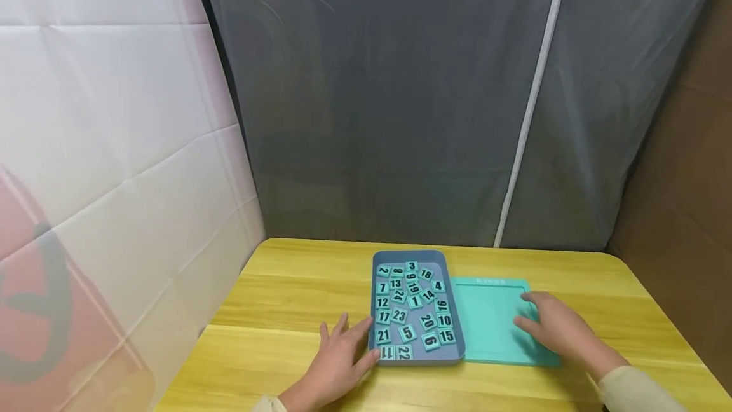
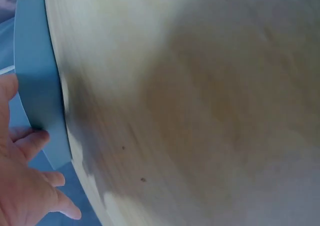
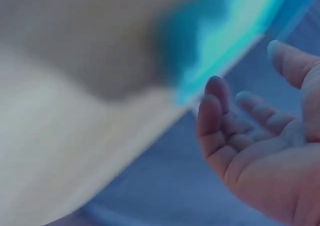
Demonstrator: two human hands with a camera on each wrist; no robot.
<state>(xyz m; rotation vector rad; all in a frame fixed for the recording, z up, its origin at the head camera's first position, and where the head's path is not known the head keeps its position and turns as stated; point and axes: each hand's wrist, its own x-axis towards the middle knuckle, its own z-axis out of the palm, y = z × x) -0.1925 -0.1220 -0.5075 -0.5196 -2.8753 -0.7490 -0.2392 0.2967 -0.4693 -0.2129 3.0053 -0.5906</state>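
Note:
A blue-grey tray [image 1: 431, 352] lies on the table, holding several turquoise number tiles [image 1: 399, 316] with black digits, some turned at odd angles. Against its right side is a turquoise board [image 1: 492, 323] with a raised rim and a bare surface. My left hand [image 1: 337, 361] is at the tray's near left corner, fingers spread, index finger and thumb right at the wall. The left wrist view shows fingertips against the tray's outer side [image 2: 42, 80]. Over the board's right edge hovers my right hand [image 1: 563, 329], holding nothing, its fingers loosely bent in the right wrist view.
The wooden table [image 1: 274, 310] has rounded far corners. A dark grey curtain [image 1: 372, 113] hangs behind it, a white sheet [image 1: 126, 94] stands along the left, and a brown panel [image 1: 680, 183] closes off the right.

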